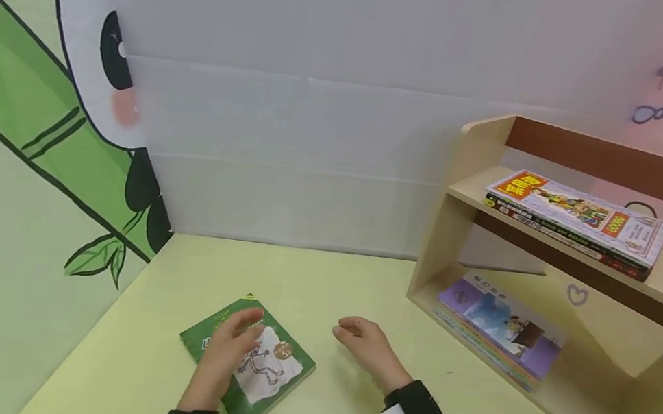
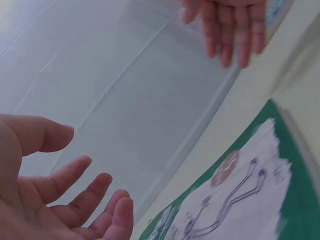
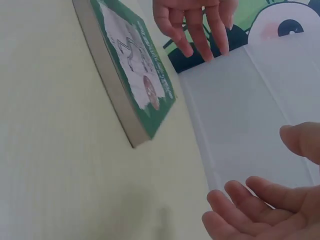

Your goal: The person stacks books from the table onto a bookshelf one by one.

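Observation:
A thick green book with a white torn-paper patch and a stick-figure drawing on its cover lies flat and askew on the table. Above its left part hovers my left hand, fingers loosely bent and nothing in them; the left wrist view shows a gap between that hand and the book. My right hand is held over the table to the right of the book, apart from it. In the right wrist view its fingers are relaxed and hold nothing.
On the right stands a two-level wooden shelf. A small stack of books lies on its upper board, and a stack of purple-covered books on the lower one. A pale wall sheet rises behind the yellow table.

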`<state>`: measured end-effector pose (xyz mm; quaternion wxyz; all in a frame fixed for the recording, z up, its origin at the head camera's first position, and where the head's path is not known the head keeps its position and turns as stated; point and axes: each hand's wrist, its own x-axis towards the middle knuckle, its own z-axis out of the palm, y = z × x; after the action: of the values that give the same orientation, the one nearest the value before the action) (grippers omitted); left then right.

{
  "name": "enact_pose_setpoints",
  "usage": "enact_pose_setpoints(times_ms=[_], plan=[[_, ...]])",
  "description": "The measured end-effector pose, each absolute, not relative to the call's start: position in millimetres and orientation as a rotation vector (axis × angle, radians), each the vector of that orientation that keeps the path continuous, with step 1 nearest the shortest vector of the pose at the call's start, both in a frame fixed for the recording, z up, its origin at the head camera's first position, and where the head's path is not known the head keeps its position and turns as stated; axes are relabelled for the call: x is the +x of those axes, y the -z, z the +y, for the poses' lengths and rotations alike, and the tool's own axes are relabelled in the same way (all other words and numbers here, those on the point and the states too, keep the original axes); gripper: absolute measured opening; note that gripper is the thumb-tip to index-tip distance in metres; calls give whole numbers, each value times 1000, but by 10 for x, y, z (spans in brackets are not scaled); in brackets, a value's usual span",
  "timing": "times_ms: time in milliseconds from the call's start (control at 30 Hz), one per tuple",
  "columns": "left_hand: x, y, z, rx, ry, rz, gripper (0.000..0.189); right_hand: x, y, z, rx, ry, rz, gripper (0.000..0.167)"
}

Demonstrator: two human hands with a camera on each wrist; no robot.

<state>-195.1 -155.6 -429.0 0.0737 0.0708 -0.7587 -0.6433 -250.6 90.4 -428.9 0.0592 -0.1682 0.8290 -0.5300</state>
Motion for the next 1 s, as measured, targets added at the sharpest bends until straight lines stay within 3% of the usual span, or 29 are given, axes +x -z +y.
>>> enact_pose_setpoints(times_ms=[233, 400, 633, 1000], plan=[[-1740, 4336, -2099, 674, 1961, -1901, 50, -2471, 4432, 675, -446, 1673, 2281, 51], [-1633, 4446, -2209, 831, 1979, -1744, 58, -2446, 4473, 529, -380, 1751, 2197, 50], [-1583, 4497, -2138, 851, 2205, -1598, 71, -2439, 4508, 393, -351, 1740, 2222, 51], [-1625, 4446, -1840, 675, 2326, -1620, 81, -2398, 4411, 314, -409, 1563, 2315, 58]])
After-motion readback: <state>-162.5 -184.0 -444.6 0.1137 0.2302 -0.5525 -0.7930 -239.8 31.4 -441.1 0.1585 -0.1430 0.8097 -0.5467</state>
